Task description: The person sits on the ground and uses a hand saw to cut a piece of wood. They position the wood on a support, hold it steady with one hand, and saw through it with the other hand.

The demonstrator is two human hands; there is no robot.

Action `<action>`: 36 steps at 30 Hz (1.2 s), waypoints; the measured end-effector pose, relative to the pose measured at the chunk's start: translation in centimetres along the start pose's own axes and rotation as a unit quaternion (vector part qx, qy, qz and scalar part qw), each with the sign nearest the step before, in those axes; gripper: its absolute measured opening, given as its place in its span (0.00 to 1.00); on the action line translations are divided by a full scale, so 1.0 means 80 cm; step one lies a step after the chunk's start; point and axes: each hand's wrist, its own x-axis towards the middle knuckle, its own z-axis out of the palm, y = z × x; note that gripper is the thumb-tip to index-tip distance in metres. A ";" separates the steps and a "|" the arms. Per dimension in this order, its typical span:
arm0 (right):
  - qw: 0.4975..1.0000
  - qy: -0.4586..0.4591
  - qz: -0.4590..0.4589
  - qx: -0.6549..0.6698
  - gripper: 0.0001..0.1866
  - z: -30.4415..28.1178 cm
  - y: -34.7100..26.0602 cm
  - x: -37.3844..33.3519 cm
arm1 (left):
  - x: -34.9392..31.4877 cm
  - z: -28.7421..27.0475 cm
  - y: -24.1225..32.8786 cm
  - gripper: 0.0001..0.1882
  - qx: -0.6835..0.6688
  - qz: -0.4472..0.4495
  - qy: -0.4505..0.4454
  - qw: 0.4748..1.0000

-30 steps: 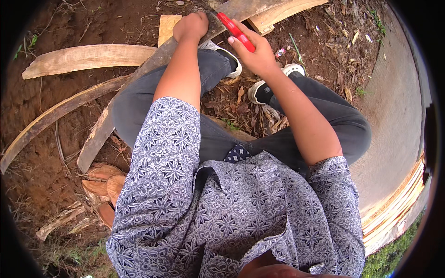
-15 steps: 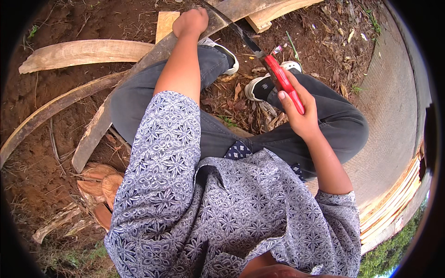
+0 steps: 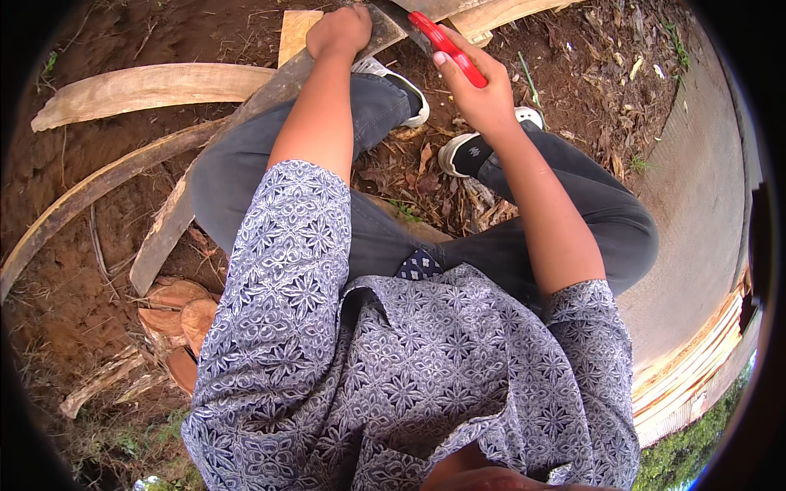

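At the far edge my left hand (image 3: pixel 338 34) is closed on a long, curved grey-brown wooden board (image 3: pixel 266 106), which runs down past my left leg. My right hand (image 3: pixel 481 88) grips the red handle of a saw (image 3: pixel 449 51). Its dark blade lies across the far part of the board, to the right of my left hand. Much of the blade passes out of view at the top, so I cannot see its tip.
A pale curved board (image 3: pixel 151 94) and a thin curved strip (image 3: pixel 98 184) lie on brown soil at the left. Cut wood pieces (image 3: pixel 196 323) are heaped near my left sleeve. At the right there is a grey mat (image 3: pixel 696 188), with stacked pale strips (image 3: pixel 688 352) behind.
My right hand has pushed the saw forward and to the left, away from my body, along the blade's line. My left hand stays on the board.
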 end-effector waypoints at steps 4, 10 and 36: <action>0.999 -0.031 0.017 0.012 0.29 -0.020 0.042 -0.023 | 0.007 -0.003 0.006 0.33 -0.015 0.017 0.021 1.000; 0.998 -0.052 0.025 -0.032 0.29 -0.064 0.008 -0.094 | 0.016 0.006 -0.006 0.33 -0.012 0.002 0.026 1.000; 0.998 -0.029 0.042 -0.025 0.27 -0.083 0.009 -0.123 | -0.002 -0.017 0.013 0.33 -0.039 0.011 0.051 0.998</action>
